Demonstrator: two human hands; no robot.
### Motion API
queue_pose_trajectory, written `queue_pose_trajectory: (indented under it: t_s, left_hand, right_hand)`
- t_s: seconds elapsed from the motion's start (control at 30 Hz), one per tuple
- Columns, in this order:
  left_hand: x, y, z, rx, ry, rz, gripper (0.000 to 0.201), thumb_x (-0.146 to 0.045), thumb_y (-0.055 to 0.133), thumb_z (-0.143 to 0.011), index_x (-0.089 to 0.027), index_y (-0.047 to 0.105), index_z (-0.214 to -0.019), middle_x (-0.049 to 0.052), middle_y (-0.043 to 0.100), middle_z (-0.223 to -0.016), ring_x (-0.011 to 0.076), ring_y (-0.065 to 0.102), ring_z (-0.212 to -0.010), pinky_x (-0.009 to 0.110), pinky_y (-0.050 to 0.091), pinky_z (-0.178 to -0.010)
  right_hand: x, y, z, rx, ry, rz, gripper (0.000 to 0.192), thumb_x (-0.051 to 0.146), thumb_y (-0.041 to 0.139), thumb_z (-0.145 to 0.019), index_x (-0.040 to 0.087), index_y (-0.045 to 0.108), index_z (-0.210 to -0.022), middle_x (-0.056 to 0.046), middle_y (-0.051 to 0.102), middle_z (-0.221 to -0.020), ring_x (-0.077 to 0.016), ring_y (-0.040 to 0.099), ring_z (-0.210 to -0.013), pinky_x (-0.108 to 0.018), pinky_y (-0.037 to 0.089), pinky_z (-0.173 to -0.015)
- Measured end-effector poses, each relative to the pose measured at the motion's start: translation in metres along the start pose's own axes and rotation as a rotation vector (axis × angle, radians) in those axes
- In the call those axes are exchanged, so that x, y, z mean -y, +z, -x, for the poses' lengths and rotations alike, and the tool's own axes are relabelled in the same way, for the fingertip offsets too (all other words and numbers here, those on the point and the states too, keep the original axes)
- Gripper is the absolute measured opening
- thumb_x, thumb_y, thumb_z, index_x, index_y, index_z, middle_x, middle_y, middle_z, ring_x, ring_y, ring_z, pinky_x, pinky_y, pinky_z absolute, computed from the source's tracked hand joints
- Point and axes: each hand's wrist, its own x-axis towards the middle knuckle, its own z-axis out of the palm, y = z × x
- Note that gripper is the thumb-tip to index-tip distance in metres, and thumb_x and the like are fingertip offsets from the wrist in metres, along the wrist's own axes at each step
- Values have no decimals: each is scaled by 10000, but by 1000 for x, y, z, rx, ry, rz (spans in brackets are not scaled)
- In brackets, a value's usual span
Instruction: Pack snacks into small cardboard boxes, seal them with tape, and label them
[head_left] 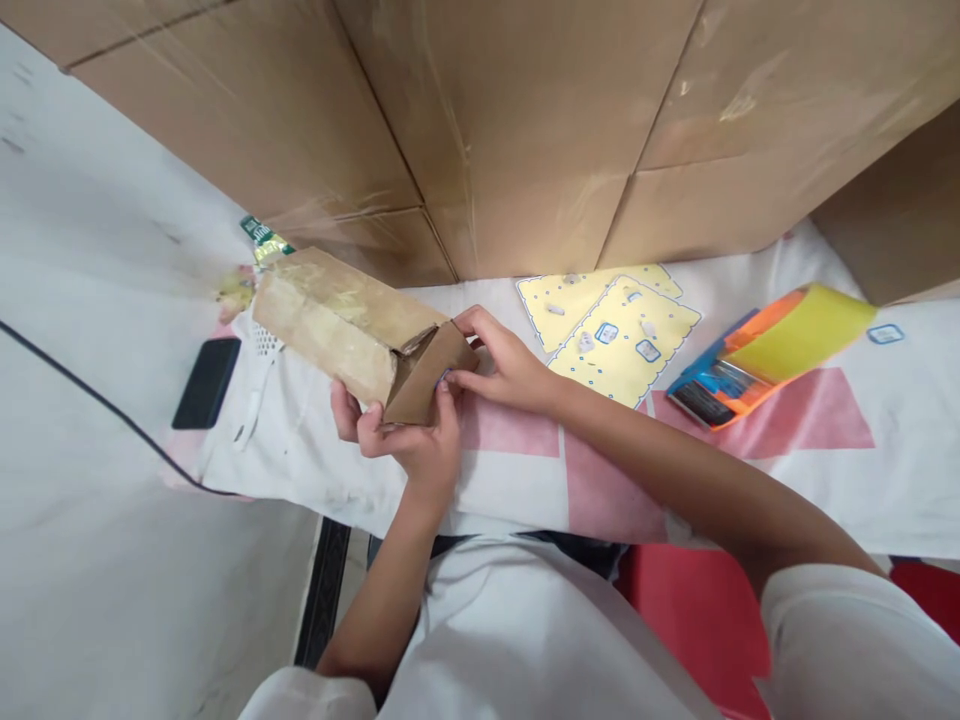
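A long brown cardboard box (341, 310) lies slantwise in front of me, its near end flap folded part way in. Around the box's lower near corner, my left hand (412, 435) is closed, thumb pressed on the end flap. My right hand (506, 365) grips the flap's right edge between thumb and fingers. A small blue-edged sticker shows at the thumbs, partly covered by them. Close to my right hand are yellow sticker sheets (622, 335) with blue-edged labels, several of them peeled off.
A black phone (207, 383) and a white perforated strap-like item (259, 390) lie to the left. On the right stand an orange, yellow and blue box (765, 355) and a loose sticker (886, 334). Large stacked cartons (510, 140) wall off the back. A cable (112, 410) crosses the left side.
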Motion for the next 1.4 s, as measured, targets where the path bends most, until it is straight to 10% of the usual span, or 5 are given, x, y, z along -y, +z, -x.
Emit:
queue_pose_trajectory:
  t_s: [1.17, 1.27, 1.4]
  left_hand:
    - [14, -1, 7, 67, -89, 273, 576, -153, 665, -912, -257, 260, -1307, 245, 168, -1610, 276, 169, -1603, 573, 326, -1246]
    - [13, -2, 8, 52, -125, 357, 537, -151, 637, -932, -250, 282, -1323, 251, 150, -1637, 281, 145, -1616, 585, 301, -1259]
    - [16, -9, 12, 95, -173, 505, 421, -179, 519, -995, -239, 337, -1370, 224, 144, -1679, 284, 150, -1622, 579, 278, -1274]
  right_hand:
    - [14, 10, 6, -97, 63, 202, 328, 469, 650, -951, 219, 492, -1091, -92, 591, -1155, -236, 609, -1065, -419, 562, -905]
    - [21, 15, 18, -69, 105, 193, 559, 474, 646, -957, 202, 423, -1391, -166, 518, -1417, -283, 548, -1309, -499, 492, -1103]
    - [33, 34, 34, -81, 170, 233, 1231, 539, 783, -843, 240, -106, -1640, -198, 157, -1700, -319, 224, -1584, -557, 262, -1289]
